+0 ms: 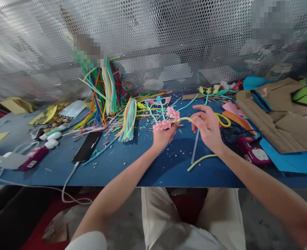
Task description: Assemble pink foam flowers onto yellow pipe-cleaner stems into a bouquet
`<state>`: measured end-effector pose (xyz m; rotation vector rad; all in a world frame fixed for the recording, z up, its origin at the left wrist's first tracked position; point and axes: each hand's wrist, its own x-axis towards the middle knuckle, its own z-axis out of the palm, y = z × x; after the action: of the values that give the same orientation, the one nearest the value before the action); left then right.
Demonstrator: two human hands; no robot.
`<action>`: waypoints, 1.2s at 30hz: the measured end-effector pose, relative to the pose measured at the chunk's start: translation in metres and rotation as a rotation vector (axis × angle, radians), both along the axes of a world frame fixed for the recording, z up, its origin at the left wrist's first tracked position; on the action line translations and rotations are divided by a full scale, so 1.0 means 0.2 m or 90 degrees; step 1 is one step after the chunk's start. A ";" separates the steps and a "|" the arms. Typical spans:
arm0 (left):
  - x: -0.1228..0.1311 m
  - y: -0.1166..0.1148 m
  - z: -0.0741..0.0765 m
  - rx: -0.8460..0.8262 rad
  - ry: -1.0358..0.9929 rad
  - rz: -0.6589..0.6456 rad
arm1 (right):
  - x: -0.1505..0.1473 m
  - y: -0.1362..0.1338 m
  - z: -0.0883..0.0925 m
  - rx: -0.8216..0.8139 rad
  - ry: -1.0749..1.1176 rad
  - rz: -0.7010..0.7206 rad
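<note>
your left hand wraps its fingers around the pink chenille flower, just above the blue table; your right hand pinches the yellow stem; several petals look shaped; the stem end seems unfinished

A: You've got a pink pipe-cleaner flower in your left hand. It is fuzzy, bent into several looped petals and bunched close together.

B: One clump of petals stands higher than the rest, up and to your right, all of it held clear above the blue tabletop.

A: A yellow pipe cleaner runs out of that flower, nearly level and slightly bowed.

B: You pinch its far end in your right hand, so it bridges the gap between your hands.
</note>
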<state>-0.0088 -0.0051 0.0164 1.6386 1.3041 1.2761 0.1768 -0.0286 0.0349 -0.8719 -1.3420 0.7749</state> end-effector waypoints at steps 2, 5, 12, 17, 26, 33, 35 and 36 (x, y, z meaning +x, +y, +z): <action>-0.01 0.01 0.00 0.069 0.063 -0.004 | 0.01 0.02 0.01 -0.022 0.011 -0.016; -0.03 0.04 0.00 0.189 0.138 -0.006 | 0.03 0.03 0.03 0.001 -0.068 -0.124; -0.06 0.06 -0.01 0.292 0.233 0.026 | 0.07 0.03 0.05 -0.074 -0.310 0.050; -0.03 0.02 0.03 0.156 0.062 -0.005 | 0.04 0.05 0.01 -0.119 -0.243 0.128; 0.04 -0.02 0.01 -0.138 -0.325 -0.115 | -0.06 0.02 -0.07 -0.134 -0.132 0.111; 0.03 -0.01 0.05 -0.297 -0.412 -0.220 | -0.05 0.04 -0.08 -0.058 -0.148 0.094; 0.03 -0.02 0.07 -0.314 -0.427 -0.233 | -0.04 0.03 -0.08 -0.048 -0.151 0.101; 0.03 -0.02 0.07 -0.317 -0.432 -0.235 | -0.04 0.03 -0.08 -0.046 -0.150 0.100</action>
<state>-0.0033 -0.0092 0.0307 0.9139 0.7634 1.0317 0.1688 -0.0228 0.0190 -0.9449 -1.6140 0.8668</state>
